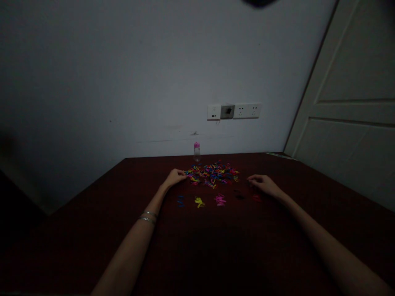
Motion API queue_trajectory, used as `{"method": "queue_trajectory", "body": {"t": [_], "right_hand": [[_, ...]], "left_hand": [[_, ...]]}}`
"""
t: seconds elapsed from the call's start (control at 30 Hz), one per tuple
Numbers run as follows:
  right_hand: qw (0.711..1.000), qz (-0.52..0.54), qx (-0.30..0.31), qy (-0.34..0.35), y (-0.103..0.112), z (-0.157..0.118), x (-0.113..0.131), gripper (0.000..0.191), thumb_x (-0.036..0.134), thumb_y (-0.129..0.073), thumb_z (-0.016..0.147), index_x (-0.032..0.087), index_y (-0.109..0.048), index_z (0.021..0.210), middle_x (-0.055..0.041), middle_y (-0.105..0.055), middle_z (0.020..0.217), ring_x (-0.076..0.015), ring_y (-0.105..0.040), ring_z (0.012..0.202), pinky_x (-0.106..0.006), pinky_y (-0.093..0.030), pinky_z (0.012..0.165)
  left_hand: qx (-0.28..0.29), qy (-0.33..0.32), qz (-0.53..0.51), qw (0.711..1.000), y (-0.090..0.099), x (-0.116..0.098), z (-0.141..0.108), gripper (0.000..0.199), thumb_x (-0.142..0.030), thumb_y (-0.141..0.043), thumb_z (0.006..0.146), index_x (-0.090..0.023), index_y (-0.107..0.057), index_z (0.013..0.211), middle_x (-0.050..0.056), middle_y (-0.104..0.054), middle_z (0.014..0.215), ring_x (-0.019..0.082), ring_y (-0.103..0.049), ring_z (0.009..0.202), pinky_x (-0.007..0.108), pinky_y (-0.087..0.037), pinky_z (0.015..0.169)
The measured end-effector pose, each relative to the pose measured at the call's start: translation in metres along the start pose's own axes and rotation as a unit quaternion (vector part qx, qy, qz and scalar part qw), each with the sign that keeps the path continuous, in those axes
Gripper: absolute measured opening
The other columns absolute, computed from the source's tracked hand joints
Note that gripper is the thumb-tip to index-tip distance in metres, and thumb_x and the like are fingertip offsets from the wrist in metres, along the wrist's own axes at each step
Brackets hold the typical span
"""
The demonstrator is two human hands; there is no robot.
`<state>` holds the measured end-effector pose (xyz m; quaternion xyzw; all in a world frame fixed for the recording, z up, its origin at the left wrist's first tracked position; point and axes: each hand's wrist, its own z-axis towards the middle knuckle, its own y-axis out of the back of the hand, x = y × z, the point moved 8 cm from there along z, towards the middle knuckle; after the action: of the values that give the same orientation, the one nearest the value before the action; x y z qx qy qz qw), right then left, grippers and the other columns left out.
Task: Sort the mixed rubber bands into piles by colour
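Observation:
A loose heap of small multicoloured pieces [214,173] lies on the dark red table [197,246]. My left hand [176,176] is at the heap's left edge, its fingers closed; whatever they pinch is too small to make out. Right of the heap, my right hand [258,181] hovers or rests with curled fingers, their contents unclear. In front of the heap runs a row of small groups: blue pieces [180,201], a yellow group [199,202], a pink group [220,200], dark pieces [239,197] and red pieces [256,198] nearest my right hand.
Behind the heap a clear bottle with a pink cap [196,152] stands near the wall. Sockets and a switch [233,111] are on the wall above the table. At the right is a pale panelled door [352,111].

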<state>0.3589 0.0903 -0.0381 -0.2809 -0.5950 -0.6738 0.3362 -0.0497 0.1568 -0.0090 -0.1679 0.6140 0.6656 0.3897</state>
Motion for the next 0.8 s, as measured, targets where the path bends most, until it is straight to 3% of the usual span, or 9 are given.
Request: {"method": "queue_trajectory", "body": {"t": [0.17, 0.27, 0.8], "right_hand": [[1.0, 0.006, -0.001, -0.003, -0.001, 0.0, 0.0, 0.032, 0.036, -0.054, 0.074, 0.013, -0.064, 0.095, -0.0046, -0.065, 0.07, -0.0131, -0.056, 0.059, -0.024, -0.043, 0.053], [1.0, 0.001, -0.002, 0.0, -0.001, -0.001, 0.002, 0.031, 0.035, -0.054, 0.074, 0.013, -0.064, 0.094, -0.0043, -0.064, 0.069, -0.0129, -0.055, 0.059, -0.024, -0.043, 0.054], [1.0, -0.002, 0.001, 0.012, -0.002, -0.004, 0.01, 0.032, 0.034, -0.052, 0.073, 0.012, -0.064, 0.094, -0.004, -0.063, 0.069, -0.0135, -0.055, 0.059, -0.025, -0.042, 0.056]], "left_hand": [[0.118, -0.031, -0.013, 0.992, -0.013, -0.021, -0.003, 0.039, -0.044, -0.066, 0.06, -0.011, -0.072, 0.08, 0.0, -0.059, 0.06, 0.009, -0.043, 0.054, 0.021, -0.029, 0.051], [0.161, -0.043, -0.01, 0.986, -0.02, -0.028, -0.005, 0.037, -0.041, -0.069, 0.056, -0.013, -0.072, 0.081, 0.001, -0.062, 0.063, 0.009, -0.044, 0.054, 0.021, -0.029, 0.051], [0.177, -0.008, -0.05, 0.983, -0.024, -0.02, -0.002, 0.013, -0.022, -0.06, 0.055, -0.011, -0.066, 0.062, -0.002, -0.054, 0.054, 0.008, -0.042, 0.051, 0.02, -0.031, 0.05]]}}
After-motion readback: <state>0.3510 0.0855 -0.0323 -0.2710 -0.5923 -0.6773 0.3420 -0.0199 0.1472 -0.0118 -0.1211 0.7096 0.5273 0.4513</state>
